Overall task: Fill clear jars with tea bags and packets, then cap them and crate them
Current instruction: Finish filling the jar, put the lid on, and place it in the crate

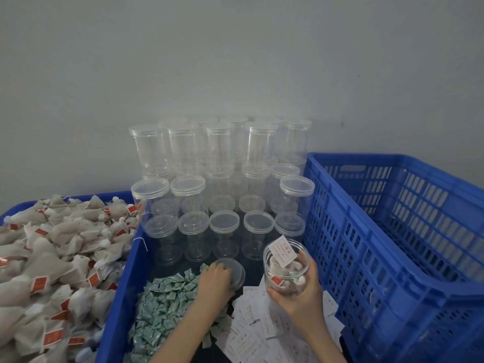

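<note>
My right hand [301,292] grips an open clear jar [284,268] holding tea bags, with a white paper slip [284,248] sticking out of its mouth. My left hand [216,282] curls over a loose clear lid [234,269] that lies on the bin floor just left of the jar. Small green packets [167,302] are heaped under my left forearm. White paper slips [259,331] are scattered below the jar. A heap of beige tea bags [52,258] with red tags fills the bin at the left.
Several capped empty clear jars [214,179] stand stacked in rows at the back of the middle blue bin [117,297]. A blue slotted crate [379,231] stands at the right; its visible part holds nothing. A grey wall rises behind.
</note>
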